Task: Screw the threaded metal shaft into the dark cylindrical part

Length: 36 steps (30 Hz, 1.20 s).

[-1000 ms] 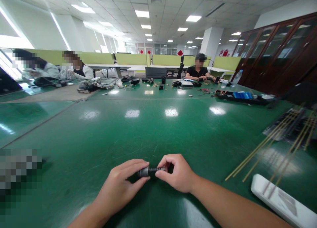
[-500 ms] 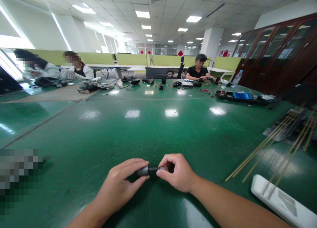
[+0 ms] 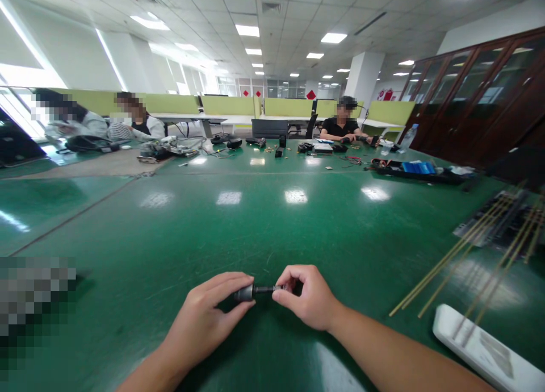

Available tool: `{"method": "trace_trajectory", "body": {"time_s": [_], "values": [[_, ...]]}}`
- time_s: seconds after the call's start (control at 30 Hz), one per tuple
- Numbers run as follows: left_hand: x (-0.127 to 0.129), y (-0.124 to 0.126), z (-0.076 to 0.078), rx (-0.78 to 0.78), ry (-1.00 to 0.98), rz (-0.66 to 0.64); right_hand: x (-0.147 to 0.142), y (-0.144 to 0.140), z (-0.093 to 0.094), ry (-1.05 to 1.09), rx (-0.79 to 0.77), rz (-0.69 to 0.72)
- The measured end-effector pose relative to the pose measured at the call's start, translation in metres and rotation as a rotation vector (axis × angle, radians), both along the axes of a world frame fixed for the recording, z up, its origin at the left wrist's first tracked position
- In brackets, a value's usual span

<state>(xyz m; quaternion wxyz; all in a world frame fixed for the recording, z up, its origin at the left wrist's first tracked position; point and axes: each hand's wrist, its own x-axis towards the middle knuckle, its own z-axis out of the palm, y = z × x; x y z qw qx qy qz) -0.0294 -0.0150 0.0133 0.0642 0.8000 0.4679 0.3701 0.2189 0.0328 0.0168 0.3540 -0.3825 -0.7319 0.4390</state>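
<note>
Low in the middle of the head view, my left hand (image 3: 213, 307) is closed round a dark metal cylinder (image 3: 244, 292), thumb below and fingers above. A thin dark shaft (image 3: 264, 290) runs out of the cylinder's right end. My right hand (image 3: 309, 298) pinches the far end of that shaft between thumb and forefinger, where a small silvery piece (image 3: 278, 288) shows at the fingertips. Its exact shape is too small to tell. Both hands are just over the green table (image 3: 213, 227), with the cylinder and shaft lying level between them.
To my right are thin brass-coloured rods (image 3: 451, 253) and a white oblong case (image 3: 472, 343). A pixelated object (image 3: 34, 292) lies at left. A black tray with blue items (image 3: 417, 167), cables and small parts sit farther back. Another person (image 3: 343, 125) works across the table; two more sit at left.
My right hand has shifted slightly right, away from the cylinder, and more of the shaft shows between the hands. The left hand has hardly moved. The whole view has shifted a little.
</note>
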Motion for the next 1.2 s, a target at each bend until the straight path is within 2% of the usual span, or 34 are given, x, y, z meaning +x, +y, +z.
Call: {"method": "trace_trajectory", "body": {"time_s": [1.2], "values": [[-0.0056,-0.0003,-0.0003,-0.019,0.022,0.026,0.001,0.0036,-0.0021,0.076,-0.046,-0.015]]}}
